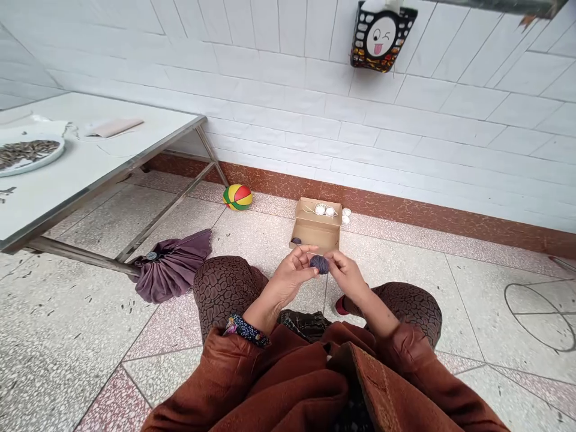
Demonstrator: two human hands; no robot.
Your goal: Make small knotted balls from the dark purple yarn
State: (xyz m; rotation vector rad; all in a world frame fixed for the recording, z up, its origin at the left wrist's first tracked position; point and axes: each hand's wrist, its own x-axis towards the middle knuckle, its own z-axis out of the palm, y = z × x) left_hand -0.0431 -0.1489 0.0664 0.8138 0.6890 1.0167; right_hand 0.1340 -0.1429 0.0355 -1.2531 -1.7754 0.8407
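A small ball of dark grey-purple yarn [319, 264] sits between my two hands, above the floor and between my knees. My left hand [294, 268] grips it from the left, thumb against its lower side and fingers curled above. On the right, the closed fingertips of my right hand [345, 271] press at the ball's edge. A thin pale strand or stick shows just above the ball, too fine to identify. Just beyond my hands lies an open cardboard box [317, 231], with a dark ball [296, 240] inside and white balls [324, 210] on its lid.
White round pieces [346, 216] lie beside the box. A striped toy ball [237, 197] rests near the wall. At left stands a metal-legged table [117, 141] bearing a plate [58, 153]. Purple cloth [168, 267] lies under its edge. A wire ring [540, 313] is far right; a black basket [382, 36] hangs above.
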